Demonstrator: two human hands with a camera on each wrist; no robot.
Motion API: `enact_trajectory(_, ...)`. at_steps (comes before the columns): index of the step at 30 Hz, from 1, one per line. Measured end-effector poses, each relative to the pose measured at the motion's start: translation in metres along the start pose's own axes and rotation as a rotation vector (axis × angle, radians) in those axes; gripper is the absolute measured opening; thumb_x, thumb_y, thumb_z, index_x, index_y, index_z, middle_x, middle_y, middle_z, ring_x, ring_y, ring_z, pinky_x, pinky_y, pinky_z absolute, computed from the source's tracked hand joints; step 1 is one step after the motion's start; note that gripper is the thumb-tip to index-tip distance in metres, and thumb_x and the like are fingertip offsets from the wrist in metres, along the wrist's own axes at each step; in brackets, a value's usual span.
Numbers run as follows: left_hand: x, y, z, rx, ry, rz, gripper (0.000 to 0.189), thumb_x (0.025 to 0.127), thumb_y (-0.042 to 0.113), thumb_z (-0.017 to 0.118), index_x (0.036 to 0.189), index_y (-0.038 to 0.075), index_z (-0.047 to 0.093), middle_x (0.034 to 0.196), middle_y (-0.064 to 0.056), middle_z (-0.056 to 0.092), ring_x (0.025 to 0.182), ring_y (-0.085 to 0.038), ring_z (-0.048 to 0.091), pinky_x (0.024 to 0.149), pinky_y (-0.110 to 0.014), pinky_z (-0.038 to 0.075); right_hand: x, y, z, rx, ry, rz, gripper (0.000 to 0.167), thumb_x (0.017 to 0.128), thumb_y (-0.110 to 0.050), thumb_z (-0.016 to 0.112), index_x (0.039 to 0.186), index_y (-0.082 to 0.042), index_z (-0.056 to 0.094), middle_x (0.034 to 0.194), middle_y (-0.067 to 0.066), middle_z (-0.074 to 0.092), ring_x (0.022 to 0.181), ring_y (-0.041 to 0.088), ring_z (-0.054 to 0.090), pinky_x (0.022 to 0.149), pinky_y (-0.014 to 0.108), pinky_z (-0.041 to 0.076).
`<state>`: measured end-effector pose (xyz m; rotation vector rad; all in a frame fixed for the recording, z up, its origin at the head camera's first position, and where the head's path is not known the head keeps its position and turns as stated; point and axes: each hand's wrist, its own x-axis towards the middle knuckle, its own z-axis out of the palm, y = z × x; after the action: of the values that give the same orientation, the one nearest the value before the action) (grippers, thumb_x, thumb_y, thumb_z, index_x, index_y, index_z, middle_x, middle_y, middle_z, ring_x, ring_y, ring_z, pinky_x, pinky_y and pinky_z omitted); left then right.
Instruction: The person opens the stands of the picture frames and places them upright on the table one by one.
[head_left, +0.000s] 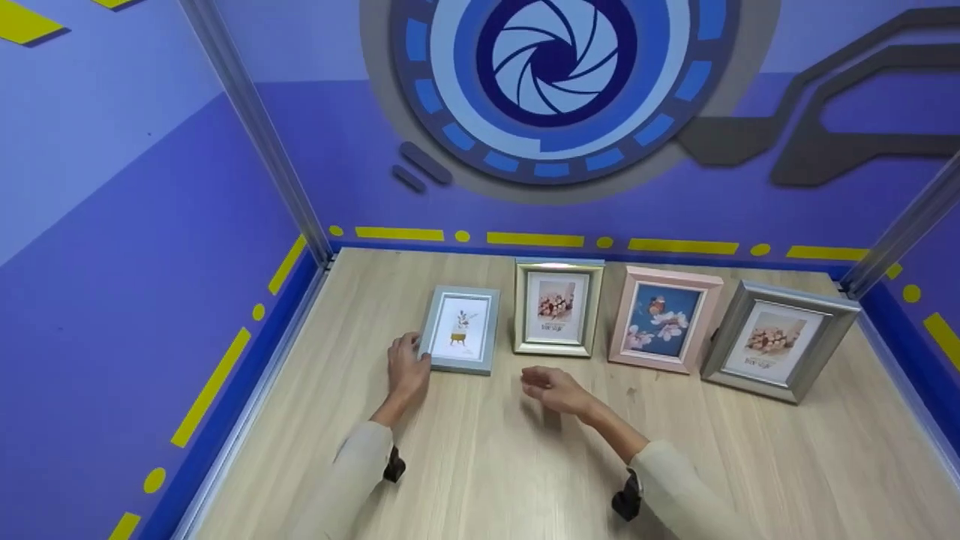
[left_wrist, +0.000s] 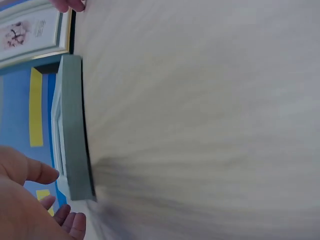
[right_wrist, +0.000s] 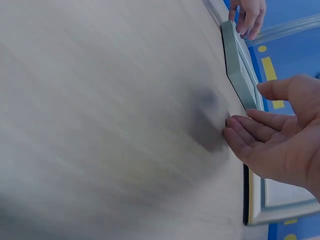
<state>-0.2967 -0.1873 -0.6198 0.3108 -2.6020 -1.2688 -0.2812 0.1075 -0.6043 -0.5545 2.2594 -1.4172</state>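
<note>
A light blue-green picture frame (head_left: 457, 330) lies low on the table, face up, with a small cartoon-like print in it. At its left end is my left hand (head_left: 409, 369), thumb by the near left corner and fingers beside the left edge; in the left wrist view the fingers (left_wrist: 75, 225) look loosely bent and not closed round the frame (left_wrist: 75, 130). My right hand (head_left: 556, 390) hovers above the table, holding nothing, its fingers slightly bent. Just beyond it stands a silver-gold picture frame (head_left: 557, 351) with a flower print.
To the right stand a pink picture frame (head_left: 622, 322) with a blossom print and a wider silver-grey picture frame (head_left: 814, 352), turned at an angle. A blue-purple wall (head_left: 330, 165) closes the back of the wooden table (head_left: 480, 465), with side walls left and right.
</note>
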Motion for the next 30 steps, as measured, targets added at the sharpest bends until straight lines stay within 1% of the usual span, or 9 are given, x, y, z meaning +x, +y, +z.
enact_trajectory(3,-0.003,-0.006,0.000,-0.003,-0.034,-0.019,0.043,0.096,0.000,0.058,0.137,-0.010,0.051,0.133,-0.028,0.056,0.131,-0.043,0.049,0.112,-0.054,0.042,0.010,-0.003,0.012,0.023,0.015,0.027,0.054,0.103,-0.010,0.054,0.146,0.018,0.039,0.148,0.036,0.047,0.140,0.049,0.046,0.117,0.057,0.038)
enact_trajectory(6,-0.006,-0.005,0.002,-0.020,-0.071,-0.038,0.047,0.098,0.001,0.056,0.142,-0.012,0.046,0.137,-0.030,0.053,0.135,-0.045,0.046,0.115,-0.055,0.039,0.019,-0.006,0.025,0.054,0.036,0.040,0.063,0.101,-0.009,0.057,0.150,0.019,0.030,0.153,0.037,0.039,0.144,0.049,0.040,0.121,0.056,0.031)
enact_trajectory(10,-0.009,0.002,0.007,-0.060,-0.114,-0.066,0.054,0.098,0.002,0.054,0.148,-0.012,0.039,0.148,-0.031,0.046,0.144,-0.046,0.038,0.122,-0.054,0.032,0.031,-0.011,0.037,0.094,0.052,0.052,0.072,0.098,-0.008,0.061,0.152,0.019,0.022,0.158,0.037,0.030,0.149,0.049,0.031,0.125,0.055,0.024)
enact_trajectory(14,-0.011,0.013,0.011,-0.106,-0.143,-0.108,0.061,0.096,0.003,0.054,0.152,-0.010,0.033,0.155,-0.030,0.040,0.149,-0.045,0.033,0.125,-0.053,0.026,0.038,-0.015,0.045,0.113,0.048,0.062,0.071,0.098,-0.009,0.060,0.153,0.017,0.024,0.160,0.035,0.028,0.152,0.046,0.026,0.126,0.054,0.019)
enact_trajectory(16,-0.010,0.018,0.011,-0.115,-0.146,-0.147,0.063,0.096,0.005,0.054,0.153,-0.010,0.032,0.156,-0.030,0.040,0.149,-0.045,0.033,0.125,-0.053,0.026,0.040,-0.017,0.049,0.116,0.040,0.064,0.071,0.098,-0.010,0.060,0.154,0.015,0.024,0.161,0.033,0.028,0.152,0.045,0.026,0.127,0.054,0.019)
enact_trajectory(18,-0.010,0.023,0.010,-0.121,-0.148,-0.214,0.066,0.096,0.008,0.054,0.155,-0.009,0.027,0.159,-0.031,0.035,0.151,-0.045,0.030,0.126,-0.053,0.024,0.041,-0.019,0.051,0.122,0.033,0.067,0.072,0.097,-0.011,0.060,0.154,0.015,0.024,0.161,0.033,0.029,0.152,0.045,0.026,0.127,0.054,0.019)
enact_trajectory(23,-0.005,0.030,0.001,-0.171,-0.175,-0.353,0.071,0.100,0.015,0.050,0.158,-0.010,0.017,0.164,-0.032,0.023,0.154,-0.045,0.020,0.128,-0.053,0.020,0.043,-0.021,0.051,0.210,0.018,0.074,0.074,0.097,-0.010,0.059,0.156,0.014,0.020,0.159,0.033,0.034,0.151,0.045,0.030,0.126,0.055,0.021)
enact_trajectory(27,0.004,0.029,-0.007,-0.266,-0.204,-0.426,0.071,0.101,0.016,0.047,0.158,-0.010,0.014,0.163,-0.033,0.023,0.154,-0.046,0.022,0.127,-0.053,0.023,0.046,-0.021,0.048,0.288,-0.011,0.078,0.073,0.099,-0.007,0.056,0.156,0.015,0.017,0.157,0.035,0.036,0.149,0.046,0.033,0.125,0.056,0.024)
enact_trajectory(30,0.008,0.025,-0.013,-0.363,-0.197,-0.501,0.068,0.100,0.014,0.046,0.157,-0.010,0.019,0.160,-0.033,0.029,0.152,-0.045,0.027,0.126,-0.052,0.025,0.044,-0.019,0.047,0.335,-0.014,0.078,0.070,0.099,-0.004,0.054,0.155,0.016,0.017,0.155,0.036,0.038,0.148,0.047,0.035,0.124,0.057,0.026)
